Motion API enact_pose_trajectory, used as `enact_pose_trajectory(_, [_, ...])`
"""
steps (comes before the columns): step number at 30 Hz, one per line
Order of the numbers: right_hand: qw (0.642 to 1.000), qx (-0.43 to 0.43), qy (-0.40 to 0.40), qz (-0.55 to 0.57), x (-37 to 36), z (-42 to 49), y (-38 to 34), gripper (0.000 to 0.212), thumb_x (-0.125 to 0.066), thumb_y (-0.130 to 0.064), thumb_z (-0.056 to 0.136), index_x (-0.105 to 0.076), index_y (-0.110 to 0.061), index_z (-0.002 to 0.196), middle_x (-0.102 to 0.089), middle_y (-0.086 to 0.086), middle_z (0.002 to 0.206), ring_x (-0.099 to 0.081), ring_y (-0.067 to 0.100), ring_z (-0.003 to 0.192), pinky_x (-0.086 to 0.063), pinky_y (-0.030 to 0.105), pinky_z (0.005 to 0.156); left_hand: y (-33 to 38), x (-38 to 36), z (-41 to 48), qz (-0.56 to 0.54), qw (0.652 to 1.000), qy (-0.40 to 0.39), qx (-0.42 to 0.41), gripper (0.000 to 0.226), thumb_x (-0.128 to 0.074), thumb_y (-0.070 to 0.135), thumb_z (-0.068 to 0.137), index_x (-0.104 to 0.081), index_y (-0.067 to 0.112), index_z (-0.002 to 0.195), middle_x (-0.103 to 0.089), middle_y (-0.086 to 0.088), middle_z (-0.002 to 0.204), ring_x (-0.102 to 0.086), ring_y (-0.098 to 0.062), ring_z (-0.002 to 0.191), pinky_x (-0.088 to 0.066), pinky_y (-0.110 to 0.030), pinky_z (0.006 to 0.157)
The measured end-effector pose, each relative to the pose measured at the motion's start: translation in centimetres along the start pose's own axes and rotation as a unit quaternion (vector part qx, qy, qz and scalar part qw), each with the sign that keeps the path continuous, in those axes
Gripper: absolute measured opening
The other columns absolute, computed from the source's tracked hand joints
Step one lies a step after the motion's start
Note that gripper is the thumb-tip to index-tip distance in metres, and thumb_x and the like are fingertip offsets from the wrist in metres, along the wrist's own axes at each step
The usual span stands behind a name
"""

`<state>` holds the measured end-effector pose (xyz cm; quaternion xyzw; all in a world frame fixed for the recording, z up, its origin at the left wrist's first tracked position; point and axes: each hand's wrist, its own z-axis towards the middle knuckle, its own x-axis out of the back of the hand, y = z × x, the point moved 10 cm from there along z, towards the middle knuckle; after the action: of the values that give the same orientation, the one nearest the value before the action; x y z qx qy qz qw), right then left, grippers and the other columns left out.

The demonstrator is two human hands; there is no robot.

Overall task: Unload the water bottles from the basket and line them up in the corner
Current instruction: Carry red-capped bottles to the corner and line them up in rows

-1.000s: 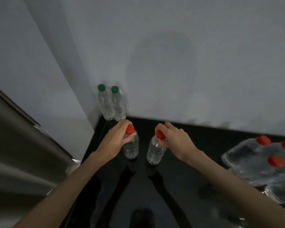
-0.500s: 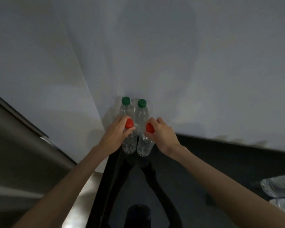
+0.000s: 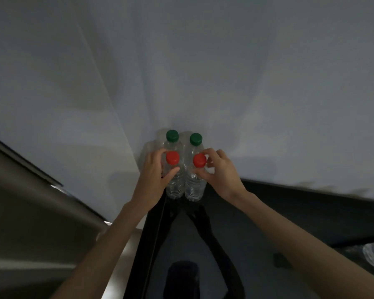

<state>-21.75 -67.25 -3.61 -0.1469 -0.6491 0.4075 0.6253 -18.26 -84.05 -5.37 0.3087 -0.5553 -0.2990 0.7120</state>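
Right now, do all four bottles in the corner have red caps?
No, the two back bottles by the wall have green caps; only the two front bottles have red.

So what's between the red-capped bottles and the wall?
In the head view, two green-capped bottles stand between the red-capped bottles and the wall.

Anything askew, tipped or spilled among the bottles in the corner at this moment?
Nothing stands out. The two green-capped bottles stand upright against the wall; the two red-capped bottles stand upright just before them, left hand and right hand at their necks. No spill shows.
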Motion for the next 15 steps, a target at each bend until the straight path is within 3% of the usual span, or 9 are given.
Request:
enact_pose_trajectory(3, [0.998,-0.022,-0.012,0.056,-1.4,-1.1,1.7,0.052,-0.074,-0.026,0.08,-0.045,-0.022,0.123,-0.047,-0.002,0.116,-0.054,0.01,0.1,-0.051,0.028,0.089,-2.2,-1.3,-1.7,-0.048,0.998,0.014,0.043,0.064,-0.069,0.032,0.084,-0.036,0.016,0.136,-0.036,0.001,0.125,-0.05,-0.019,0.114,-0.05,-0.038,0.094])
enact_pose_trajectory(8, [0.989,-0.046,0.036,0.138,-3.8,-3.1,3.4,0.067,-0.075,-0.029,0.076,-0.035,-0.03,0.131,-0.044,-0.001,0.125,-0.052,0.006,0.11,-0.047,0.019,0.088,-5.6,-3.9,-4.5,-0.157,0.981,0.041,0.104,0.07,-0.069,0.019,0.085,-0.026,0.026,0.14,-0.04,0.003,0.14,-0.05,-0.005,0.121,-0.05,-0.037,0.098])
enact_pose_trajectory(12, [0.982,-0.054,0.068,0.169,-4.9,-3.2,3.8,0.073,-0.074,-0.02,0.079,-0.03,-0.027,0.136,-0.039,-0.001,0.133,-0.047,0.005,0.117,-0.044,0.01,0.087,-6.7,-4.9,-4.5,-0.172,0.977,0.049,0.113,0.078,-0.068,0.017,0.086,-0.017,0.038,0.141,-0.041,0.003,0.144,-0.047,-0.006,0.128,-0.046,-0.039,0.104])
enact_pose_trajectory(15, [0.983,-0.047,0.064,0.168,-5.5,-3.1,3.8,0.076,-0.074,-0.017,0.078,-0.027,-0.023,0.138,-0.036,0.001,0.135,-0.045,0.01,0.121,-0.044,0.021,0.096,-7.0,-5.3,-3.9,-0.153,0.982,0.029,0.105,0.084,-0.064,0.018,0.088,-0.008,0.047,0.144,-0.037,0.001,0.15,-0.041,-0.012,0.135,-0.04,-0.043,0.109])
